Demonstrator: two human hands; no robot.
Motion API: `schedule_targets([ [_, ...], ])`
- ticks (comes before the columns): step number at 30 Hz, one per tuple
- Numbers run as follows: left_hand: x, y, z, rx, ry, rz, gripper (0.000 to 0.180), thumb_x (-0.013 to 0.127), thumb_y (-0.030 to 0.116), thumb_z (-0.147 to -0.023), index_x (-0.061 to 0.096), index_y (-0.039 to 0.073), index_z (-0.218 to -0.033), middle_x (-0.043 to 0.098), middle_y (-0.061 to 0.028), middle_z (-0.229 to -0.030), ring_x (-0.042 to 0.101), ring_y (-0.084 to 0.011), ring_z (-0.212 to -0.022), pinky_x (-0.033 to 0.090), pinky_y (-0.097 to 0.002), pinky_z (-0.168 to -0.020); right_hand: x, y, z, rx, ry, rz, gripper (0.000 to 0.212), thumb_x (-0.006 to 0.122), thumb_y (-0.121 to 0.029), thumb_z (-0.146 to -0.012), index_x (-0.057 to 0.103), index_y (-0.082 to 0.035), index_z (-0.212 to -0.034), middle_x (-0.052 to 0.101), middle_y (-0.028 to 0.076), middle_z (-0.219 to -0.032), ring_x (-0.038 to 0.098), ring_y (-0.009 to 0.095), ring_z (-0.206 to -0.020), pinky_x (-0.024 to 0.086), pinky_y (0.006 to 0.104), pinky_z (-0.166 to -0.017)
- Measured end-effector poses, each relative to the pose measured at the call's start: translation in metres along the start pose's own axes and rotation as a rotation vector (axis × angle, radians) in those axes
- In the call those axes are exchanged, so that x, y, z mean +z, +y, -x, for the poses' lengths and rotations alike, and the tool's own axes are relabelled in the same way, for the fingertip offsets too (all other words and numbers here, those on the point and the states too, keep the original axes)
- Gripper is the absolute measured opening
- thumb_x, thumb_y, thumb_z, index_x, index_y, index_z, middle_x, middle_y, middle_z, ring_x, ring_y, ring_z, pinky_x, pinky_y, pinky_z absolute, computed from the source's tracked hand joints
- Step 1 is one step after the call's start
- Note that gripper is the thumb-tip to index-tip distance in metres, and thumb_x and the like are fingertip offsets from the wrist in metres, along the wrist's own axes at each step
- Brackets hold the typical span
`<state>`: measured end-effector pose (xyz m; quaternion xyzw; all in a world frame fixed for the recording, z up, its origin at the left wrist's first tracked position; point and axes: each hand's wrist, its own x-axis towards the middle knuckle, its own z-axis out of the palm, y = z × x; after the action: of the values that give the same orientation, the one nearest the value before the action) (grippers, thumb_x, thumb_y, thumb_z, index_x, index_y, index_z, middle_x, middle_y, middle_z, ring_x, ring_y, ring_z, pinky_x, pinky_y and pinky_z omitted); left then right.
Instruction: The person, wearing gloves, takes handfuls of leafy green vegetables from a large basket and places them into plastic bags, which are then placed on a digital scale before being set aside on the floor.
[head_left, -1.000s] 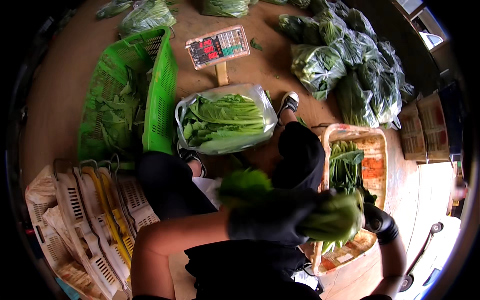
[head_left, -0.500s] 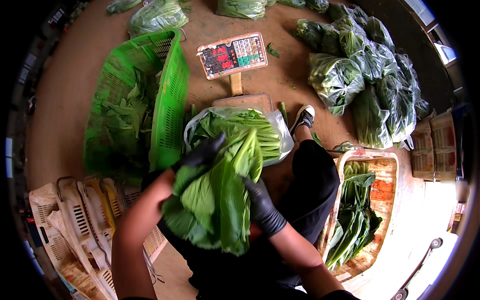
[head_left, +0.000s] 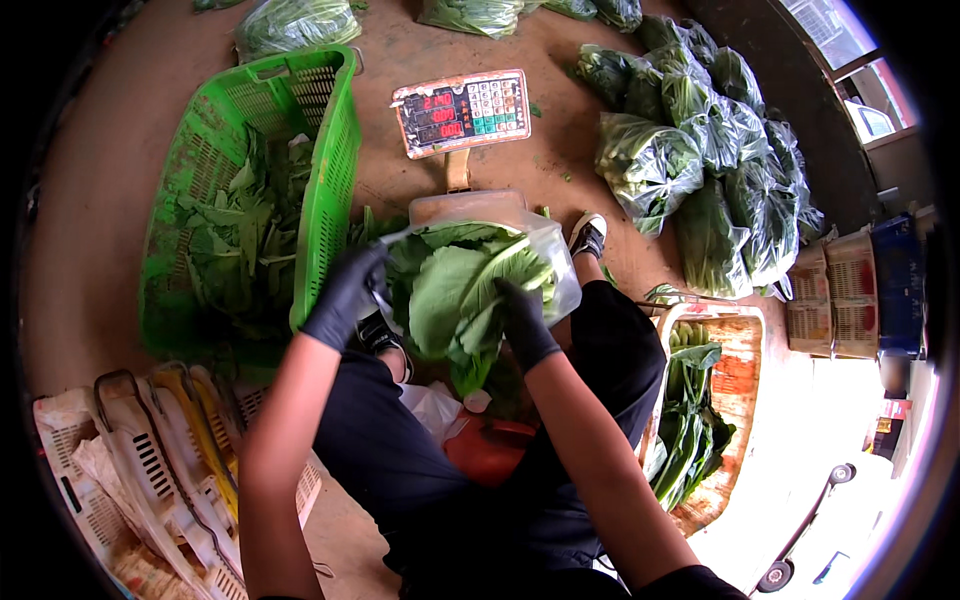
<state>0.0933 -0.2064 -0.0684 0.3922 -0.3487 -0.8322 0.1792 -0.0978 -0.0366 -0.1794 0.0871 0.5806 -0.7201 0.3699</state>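
Note:
Both my hands wear black gloves. A clear plastic bag [head_left: 563,268] of leafy greens rests on the scale's platform [head_left: 468,204] in front of me. My left hand [head_left: 350,292] is closed on the bag's left edge. On the right, my right hand [head_left: 524,320] grips a bunch of leafy greens [head_left: 447,293], its fingers partly hidden among the leaves. The bunch lies over the bag's mouth, with broad leaves hanging toward me. Beyond the bag stands the scale's display [head_left: 463,113], lit with red digits.
A green crate [head_left: 330,200] with loose leaves stands at left. At right is a dirty white crate [head_left: 742,400] of greens, with several filled bags [head_left: 700,150] piled beyond it. Stacked crates [head_left: 150,470] sit lower left. A red seat [head_left: 488,450] shows between my legs.
The bunch has moved forward from above my lap into the bag's mouth. My left hand has shifted from the leaves to the bag's edge. The view has also moved slightly.

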Motion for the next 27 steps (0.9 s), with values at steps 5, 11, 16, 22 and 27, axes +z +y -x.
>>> schedule_targets([
  [5, 0.035, -0.010, 0.048, 0.025, -0.171, -0.034, 0.037, 0.048, 0.030, -0.093, 0.057, 0.001, -0.114, 0.031, 0.0069, -0.057, 0.026, -0.0037, -0.044, 0.027, -0.0205, -0.045, 0.042, -0.010, -0.056, 0.207, 0.168, 0.013, 0.033, 0.066, -0.006, -0.073, 0.046, 0.000, -0.099, 0.056, 0.015, -0.082, 0.055, 0.025, -0.063, 0.047, 0.0374, -0.054],
  [11, 0.014, 0.002, 0.040, 0.005, -0.049, 0.374, 0.043, 0.043, 0.036, -0.095, 0.051, 0.003, -0.122, 0.037, 0.0055, -0.063, 0.028, -0.0039, -0.045, 0.031, -0.0214, -0.051, 0.056, 0.089, -0.033, -0.318, 0.276, 0.201, 0.064, 0.064, 0.005, -0.067, 0.035, 0.004, -0.124, 0.051, 0.019, -0.117, 0.054, 0.029, -0.103, 0.041, 0.0363, -0.093],
  [16, 0.025, -0.004, 0.028, 0.053, -0.146, 0.114, 0.047, 0.046, 0.036, -0.093, 0.047, 0.005, -0.128, 0.039, 0.0045, -0.064, 0.028, -0.0044, -0.048, 0.030, -0.0208, -0.053, 0.073, 0.086, -0.067, -0.179, 0.391, 0.205, 0.067, 0.072, -0.004, -0.068, 0.035, 0.000, -0.124, 0.054, 0.017, -0.111, 0.055, 0.027, -0.096, 0.045, 0.0361, -0.084],
  [22, 0.004, 0.008, 0.020, 0.118, -0.116, 0.198, 0.043, 0.049, 0.032, -0.092, 0.049, 0.005, -0.126, 0.038, 0.0043, -0.067, 0.028, -0.0040, -0.050, 0.030, -0.0207, -0.054, 0.069, -0.006, 0.010, 0.143, -0.116, 0.166, 0.050, 0.072, -0.026, -0.078, 0.051, 0.004, -0.112, 0.056, 0.020, -0.107, 0.055, 0.029, -0.099, 0.044, 0.0383, -0.086],
  [27, 0.031, 0.016, 0.020, 0.090, -0.122, 0.212, 0.037, 0.056, 0.028, -0.089, 0.054, 0.005, -0.117, 0.041, 0.0041, -0.066, 0.030, -0.0034, -0.050, 0.028, -0.0196, -0.051, 0.061, -0.061, 0.028, -1.012, -0.680, 1.492, 0.038, 0.065, -0.019, -0.076, 0.054, -0.004, -0.109, 0.056, 0.017, -0.110, 0.051, 0.037, -0.107, 0.043, 0.0430, -0.092],
])
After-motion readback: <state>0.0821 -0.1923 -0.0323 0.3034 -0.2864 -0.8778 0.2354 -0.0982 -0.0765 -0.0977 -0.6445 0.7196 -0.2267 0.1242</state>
